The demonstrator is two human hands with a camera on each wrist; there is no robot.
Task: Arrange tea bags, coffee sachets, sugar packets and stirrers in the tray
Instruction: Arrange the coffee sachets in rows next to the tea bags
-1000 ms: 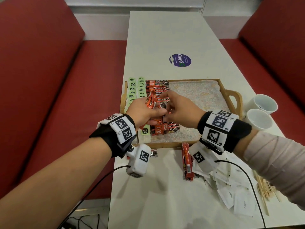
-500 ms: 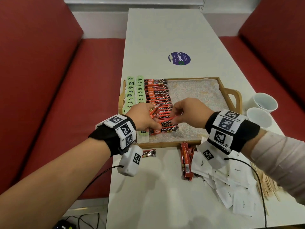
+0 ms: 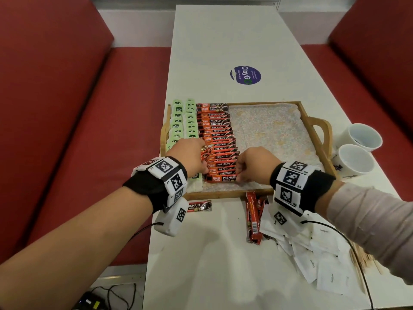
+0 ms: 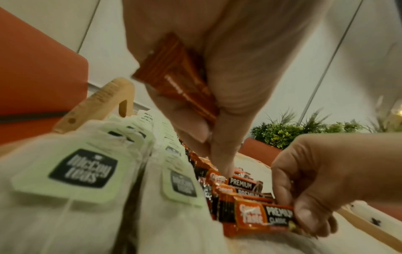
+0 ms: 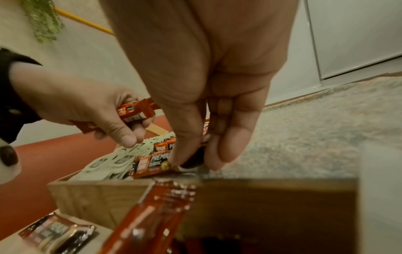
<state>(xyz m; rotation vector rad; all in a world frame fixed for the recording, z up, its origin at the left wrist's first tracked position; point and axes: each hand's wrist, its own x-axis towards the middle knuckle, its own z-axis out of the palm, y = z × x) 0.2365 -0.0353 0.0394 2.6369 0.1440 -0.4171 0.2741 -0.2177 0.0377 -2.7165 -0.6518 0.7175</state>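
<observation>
In the wooden tray [image 3: 311, 113] we find two columns of green-tagged tea bags [image 3: 184, 121] and a nearly full column of Great Taste coffee sachets [image 3: 218, 139], whose nearest sachet [image 3: 221, 178] the right hand [image 3: 254, 163] pinches at its end. The left hand [image 3: 190, 156] grips spare sachets [image 3: 205, 151]; loose sachets [image 3: 253, 217], sugar packets [image 3: 324, 256] and wooden stirrers [image 3: 363, 259] await on the table [image 3: 223, 41]. Only the wrist views show us both grips; only the head view shows what remains.

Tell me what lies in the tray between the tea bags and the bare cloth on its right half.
A column of orange coffee sachets lies between the tea bags and the bare cloth, seen in the head view.
</observation>
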